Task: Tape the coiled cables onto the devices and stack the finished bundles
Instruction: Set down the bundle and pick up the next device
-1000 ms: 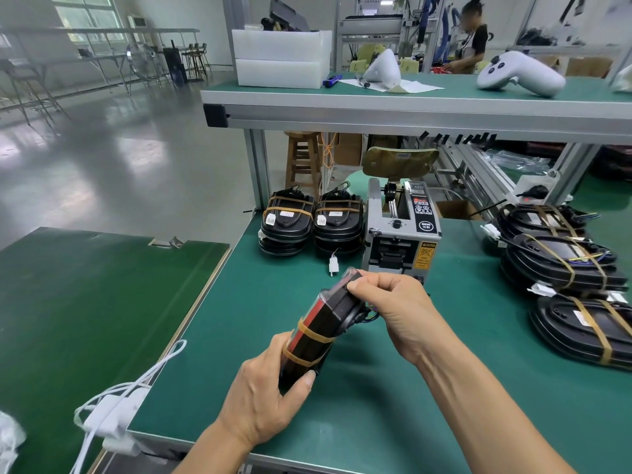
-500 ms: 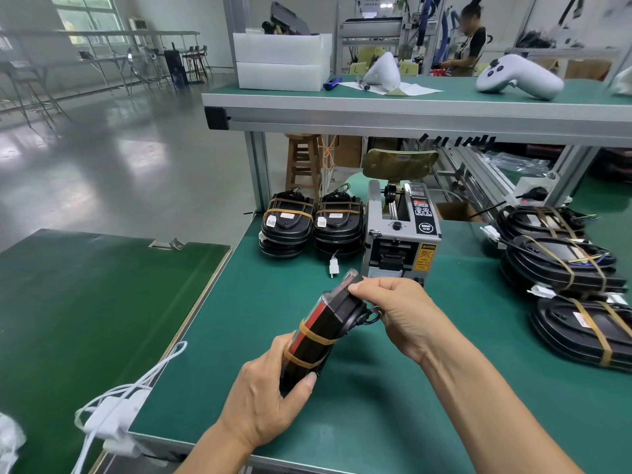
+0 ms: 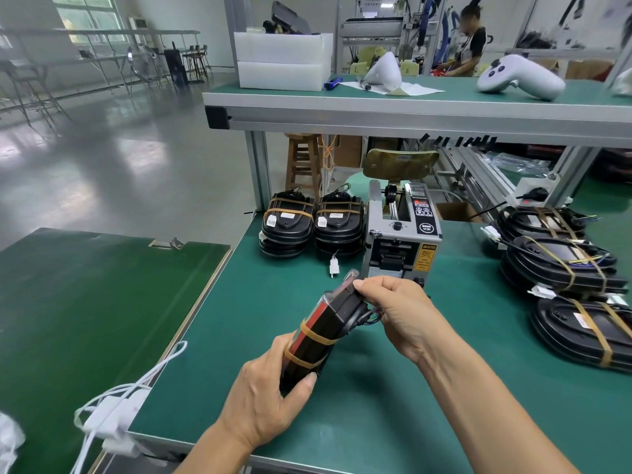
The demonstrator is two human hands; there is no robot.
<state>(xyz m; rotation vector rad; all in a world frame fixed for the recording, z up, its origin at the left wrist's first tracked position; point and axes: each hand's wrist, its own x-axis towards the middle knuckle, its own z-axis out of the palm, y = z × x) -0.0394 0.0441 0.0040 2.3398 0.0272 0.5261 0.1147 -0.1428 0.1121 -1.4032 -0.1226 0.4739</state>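
Device [image 3: 323, 331] is held on edge above the near mat [image 3: 376, 422], near end gripped in the left hand [image 3: 263, 401], far end pinched by the right hand [image 3: 396, 313]. Two tape bands are wrapped around it. Rigid and fairly light, judged; the glossy shell may slip. Best gripped across the taped waist, clear of the loose wires [image 3: 371, 318]. Stacks [image 3: 311, 224] sit far left.

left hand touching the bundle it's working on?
Touching. Head view: the left hand grips the lower end of the taped device, thumb pressed on its side.
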